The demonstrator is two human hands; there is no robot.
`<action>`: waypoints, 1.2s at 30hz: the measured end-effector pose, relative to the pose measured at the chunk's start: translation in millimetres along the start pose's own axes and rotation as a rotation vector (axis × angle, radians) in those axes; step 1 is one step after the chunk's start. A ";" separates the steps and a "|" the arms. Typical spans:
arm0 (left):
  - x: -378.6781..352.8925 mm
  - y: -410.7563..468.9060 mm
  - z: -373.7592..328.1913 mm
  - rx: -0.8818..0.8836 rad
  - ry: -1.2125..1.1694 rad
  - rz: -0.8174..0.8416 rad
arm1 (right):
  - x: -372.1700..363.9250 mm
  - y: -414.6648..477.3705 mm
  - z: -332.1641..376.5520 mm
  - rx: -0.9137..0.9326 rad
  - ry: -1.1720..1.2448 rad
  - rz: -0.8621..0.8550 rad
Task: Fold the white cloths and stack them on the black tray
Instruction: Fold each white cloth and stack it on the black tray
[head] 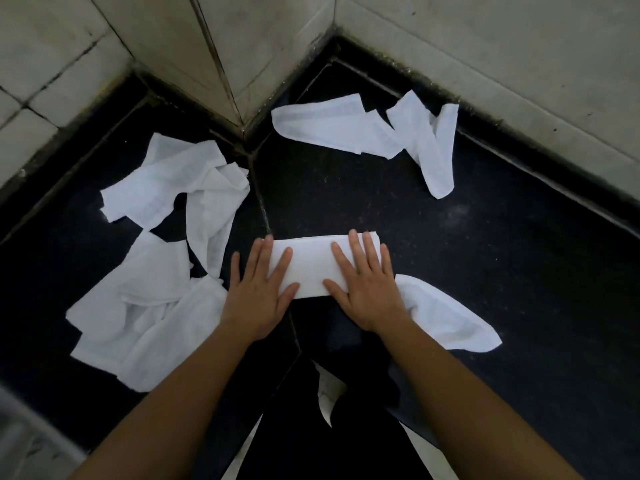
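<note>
Both hands lie flat and open on a folded white cloth (313, 265) in the middle of the black worktop (519, 271), gripping nothing: the left hand (256, 292) presses its left end with fingers spread, the right hand (363, 289) covers its right end. The step in hand looks like smoothing a fold just made. To do it well, I would keep the palms low and sweep outward from the centre so trapped air and wrinkles leave at the ends, check that the long edges line up before pressing the crease, and only then lift. Unfolded cloths wait around it: a crumpled heap (156, 271) at the left, touching or nearly touching the left wrist, a twisted one (398, 133) near the tiled wall (485, 46) at the back, and another (446, 317) just beside the right wrist, its edge partly under the forearm. As for containers, no separate black tray can be made out; the dark surface may be it, but that I cannot tell, and no stack of finished cloths shows yet
</note>
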State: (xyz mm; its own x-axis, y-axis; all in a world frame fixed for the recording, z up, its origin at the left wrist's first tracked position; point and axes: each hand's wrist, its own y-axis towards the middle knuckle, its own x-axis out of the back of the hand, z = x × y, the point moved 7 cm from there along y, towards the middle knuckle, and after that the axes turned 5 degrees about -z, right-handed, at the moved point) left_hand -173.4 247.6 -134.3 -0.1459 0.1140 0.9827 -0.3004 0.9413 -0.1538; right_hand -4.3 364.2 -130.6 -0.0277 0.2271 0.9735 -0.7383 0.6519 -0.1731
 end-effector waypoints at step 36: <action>8.3 34.7 -50.9 -0.312 -0.017 0.115 | 32.1 -21.9 -62.0 -1.034 1.199 0.253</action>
State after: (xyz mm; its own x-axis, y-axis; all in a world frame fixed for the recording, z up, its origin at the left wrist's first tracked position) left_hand -137.0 297.4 -126.3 -0.1786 0.2224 0.9585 0.0217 0.9748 -0.2221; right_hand 52.7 402.1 -104.8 0.8146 0.4852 0.3178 -0.0317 0.5843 -0.8109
